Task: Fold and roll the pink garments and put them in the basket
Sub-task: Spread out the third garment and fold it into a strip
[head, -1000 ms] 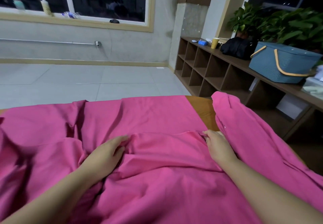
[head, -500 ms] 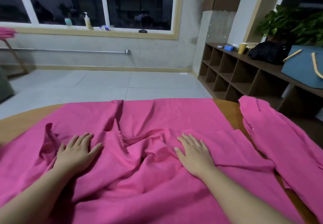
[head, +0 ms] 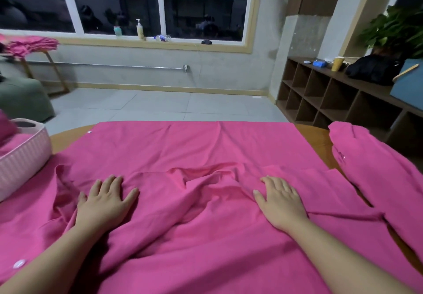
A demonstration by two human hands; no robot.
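A tiled room with dark windows frames a wooden table (head: 317, 141) where we smooth a large pink garment (head: 194, 147) spread flat across most of the surface. Our left hand (head: 104, 202) lies palm down on the cloth, fingers straight and fanned wide, gripping nothing; our right hand (head: 280, 201) presses likewise, fingers extended and close together. A bunched fold rises between them. The garment's long axis runs left to right, its straight far edge parallel to the window wall. A second pink garment (head: 375, 179) lies just beside it on the right, angled toward the near right corner. A pink basket (head: 23, 160) sits at the table's left edge. Compared with half a second ago, our hands rest farther apart and the basket has come into view.
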